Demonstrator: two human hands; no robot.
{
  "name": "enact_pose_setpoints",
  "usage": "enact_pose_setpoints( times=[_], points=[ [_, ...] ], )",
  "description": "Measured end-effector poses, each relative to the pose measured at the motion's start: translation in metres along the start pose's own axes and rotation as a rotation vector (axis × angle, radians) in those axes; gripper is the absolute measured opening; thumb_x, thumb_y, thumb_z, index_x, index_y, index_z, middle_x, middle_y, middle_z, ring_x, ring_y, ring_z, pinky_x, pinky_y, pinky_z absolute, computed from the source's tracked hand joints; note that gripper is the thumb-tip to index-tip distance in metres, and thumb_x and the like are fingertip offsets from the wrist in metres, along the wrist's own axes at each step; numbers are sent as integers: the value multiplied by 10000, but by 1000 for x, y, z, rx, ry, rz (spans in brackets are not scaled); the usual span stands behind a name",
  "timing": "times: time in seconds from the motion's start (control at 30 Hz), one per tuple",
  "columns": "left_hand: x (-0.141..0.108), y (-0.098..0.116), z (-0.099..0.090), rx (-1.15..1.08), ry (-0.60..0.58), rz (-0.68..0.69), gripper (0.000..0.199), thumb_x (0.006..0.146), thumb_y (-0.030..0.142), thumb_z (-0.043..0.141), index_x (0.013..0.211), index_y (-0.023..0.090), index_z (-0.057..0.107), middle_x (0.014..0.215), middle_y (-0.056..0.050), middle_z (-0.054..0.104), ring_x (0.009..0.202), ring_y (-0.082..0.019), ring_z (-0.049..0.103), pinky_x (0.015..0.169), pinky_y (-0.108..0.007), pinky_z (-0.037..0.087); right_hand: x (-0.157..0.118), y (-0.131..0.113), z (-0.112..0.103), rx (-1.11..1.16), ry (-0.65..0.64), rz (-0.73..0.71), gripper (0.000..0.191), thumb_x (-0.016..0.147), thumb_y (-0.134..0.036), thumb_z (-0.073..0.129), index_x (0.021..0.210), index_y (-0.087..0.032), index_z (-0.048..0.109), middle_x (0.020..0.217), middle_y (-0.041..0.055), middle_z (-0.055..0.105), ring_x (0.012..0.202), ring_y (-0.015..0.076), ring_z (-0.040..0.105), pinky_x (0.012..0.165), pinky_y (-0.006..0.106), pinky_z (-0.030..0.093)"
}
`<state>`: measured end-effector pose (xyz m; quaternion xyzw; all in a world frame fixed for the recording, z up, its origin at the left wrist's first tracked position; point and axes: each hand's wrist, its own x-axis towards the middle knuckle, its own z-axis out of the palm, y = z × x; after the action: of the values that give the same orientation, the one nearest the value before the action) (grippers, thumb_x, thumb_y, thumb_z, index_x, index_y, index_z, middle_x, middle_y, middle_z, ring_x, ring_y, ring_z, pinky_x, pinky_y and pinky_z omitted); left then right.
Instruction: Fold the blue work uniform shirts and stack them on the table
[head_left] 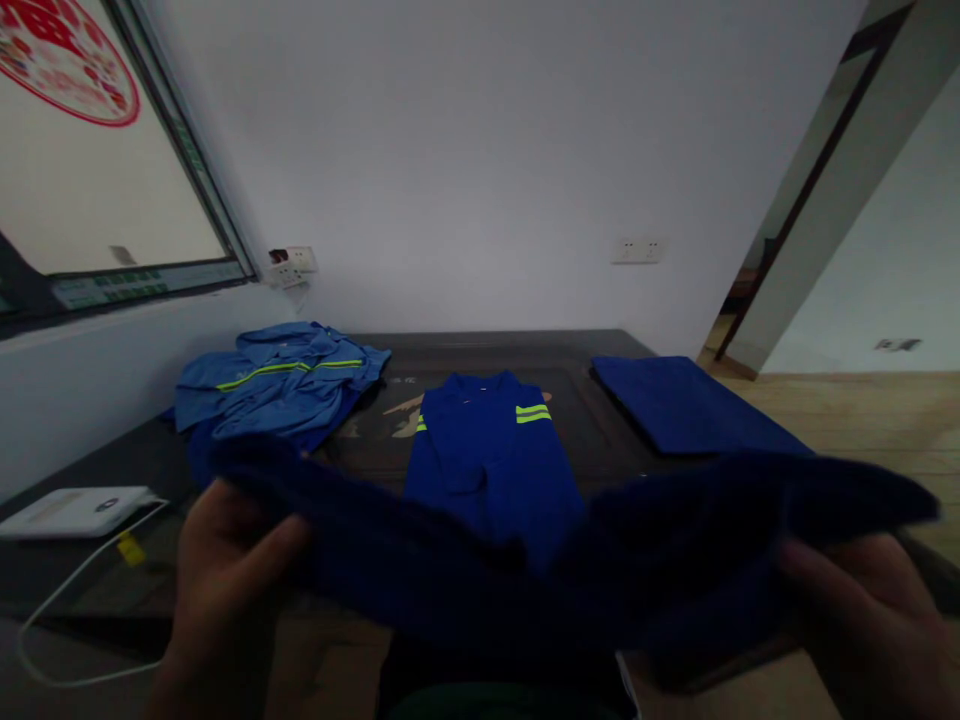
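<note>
My left hand point(232, 560) grips one end of a dark blue garment point(480, 590), thumb on top of the cloth. At the other end my right hand point(862, 590) pinches the same garment, which sags between the two hands, blurred and in shadow. Its exact kind is hard to make out. Just beyond it, a blue work jacket point(487, 450) with yellow-green stripes lies folded on the dark table, collar away from me. The held cloth hides the lower part of this jacket.
A heap of lighter blue work clothes point(292, 370) sits at the table's left. On the right lies a flat folded blue cloth point(690, 400). A white device point(82, 510) with a white cable point(67, 590) rests at the left edge. The wall point(465, 180) stands behind the table point(495, 345).
</note>
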<state>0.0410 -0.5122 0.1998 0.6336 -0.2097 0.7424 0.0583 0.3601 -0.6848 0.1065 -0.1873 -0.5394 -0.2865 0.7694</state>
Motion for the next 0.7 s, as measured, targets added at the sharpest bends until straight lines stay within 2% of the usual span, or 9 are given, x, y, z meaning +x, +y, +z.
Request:
enact_pose_setpoints(
  times=[0.07,0.13,0.23,0.33,0.47,0.57,0.7],
  points=[
    [27,3,19,-89,10,-9,314,715,336,704,1025,345,652,892,50,726,733,-186,696,614,-261,590,32,-5,18,136,50,-14,282,745,-483,697,967,-309,715,916,36,748,746,240,710,595,331,609],
    [61,-4,40,-177,-76,-34,385,701,298,717,1074,288,624,908,19,718,778,-187,695,668,-270,591,71,-5,40,231,69,-22,326,718,-428,727,1010,-289,687,967,5,733,811,212,701,679,321,600],
    [114,-41,65,-253,-163,-111,426,717,273,701,1118,223,566,858,-3,707,725,-166,682,651,-261,577,134,13,70,278,36,-65,379,768,-391,664,1130,-284,626,1092,-5,693,999,213,654,843,359,557],
    [155,-98,81,-266,-196,-245,406,730,225,671,1114,210,541,824,5,701,649,-136,655,626,-243,561,190,55,92,244,-40,-13,408,814,-352,591,1212,-261,589,1092,22,694,1019,217,639,872,378,534],
    [190,-170,96,-236,-192,-397,348,739,165,628,1074,186,535,813,7,686,636,-124,638,647,-246,548,248,122,116,215,-105,168,408,825,-273,541,1230,-241,573,1005,24,720,929,203,662,846,363,532],
    [204,-212,107,-74,-171,-525,299,769,148,588,1064,182,548,846,-11,681,659,-126,641,684,-260,539,273,167,131,207,-146,340,384,813,-209,526,1192,-236,579,956,10,728,837,180,674,824,348,534],
    [208,-259,115,132,-190,-653,274,744,123,611,1014,164,591,795,-56,684,641,-160,643,672,-294,530,283,217,144,85,-231,513,334,788,-148,541,1110,-209,601,963,42,722,823,170,671,830,344,535]
  ],
)
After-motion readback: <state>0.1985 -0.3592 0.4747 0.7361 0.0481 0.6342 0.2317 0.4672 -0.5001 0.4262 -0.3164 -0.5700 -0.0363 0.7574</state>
